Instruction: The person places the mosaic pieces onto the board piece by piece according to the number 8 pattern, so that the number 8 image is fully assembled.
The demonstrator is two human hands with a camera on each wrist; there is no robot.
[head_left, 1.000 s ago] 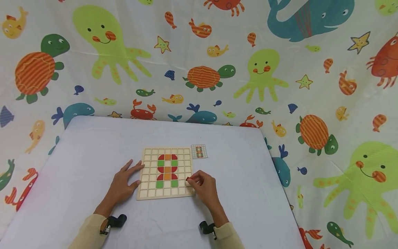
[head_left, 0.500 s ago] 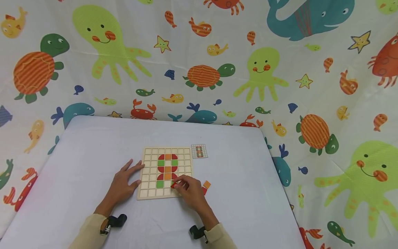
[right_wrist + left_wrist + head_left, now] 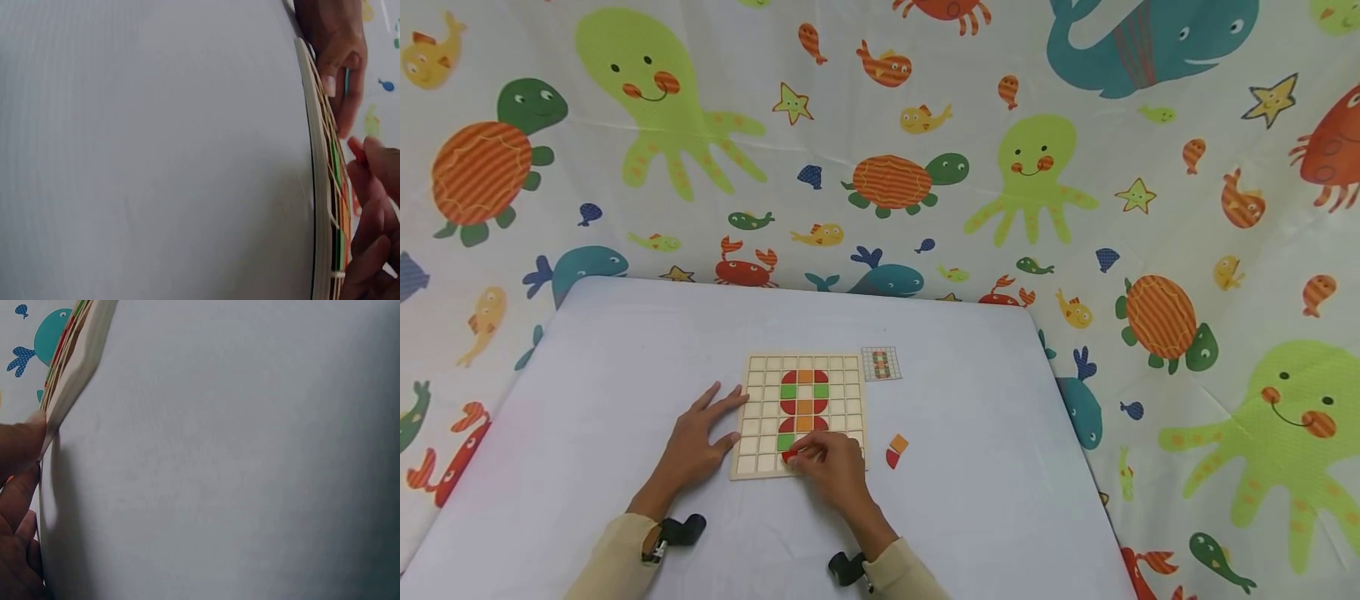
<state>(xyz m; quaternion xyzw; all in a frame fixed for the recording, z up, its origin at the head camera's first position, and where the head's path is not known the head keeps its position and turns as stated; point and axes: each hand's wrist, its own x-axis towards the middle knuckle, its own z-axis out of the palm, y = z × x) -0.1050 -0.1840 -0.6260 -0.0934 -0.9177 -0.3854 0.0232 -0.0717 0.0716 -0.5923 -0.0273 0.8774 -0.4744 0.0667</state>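
Note:
A square wooden grid board [image 3: 752,463] lies on the white table, with red, orange and green tiles [image 3: 805,407] set in a column down its middle. My left hand [image 3: 696,437] rests at the board's left edge, thumb and fingertips touching the rim. Between thumb and fingers my right hand [image 3: 835,471] pinches a small red tile [image 3: 788,456], close over the board just below the left green tile [image 3: 786,442]. In the right wrist view the red tile [image 3: 357,150] shows at the fingertips. The right hand hides the board's lower right cells.
Right of the board lie a loose orange square tile [image 3: 899,443] and a red rounded tile [image 3: 892,458]. A small card with a printed grid pattern [image 3: 881,364] sits by the board's upper right corner. Behind the table [image 3: 985,400] hangs a sea-animal curtain [image 3: 880,83].
My right hand has carried the red tile leftward from the board's right edge to its lower middle, uncovering the two loose tiles. The left hand has stayed at the rim.

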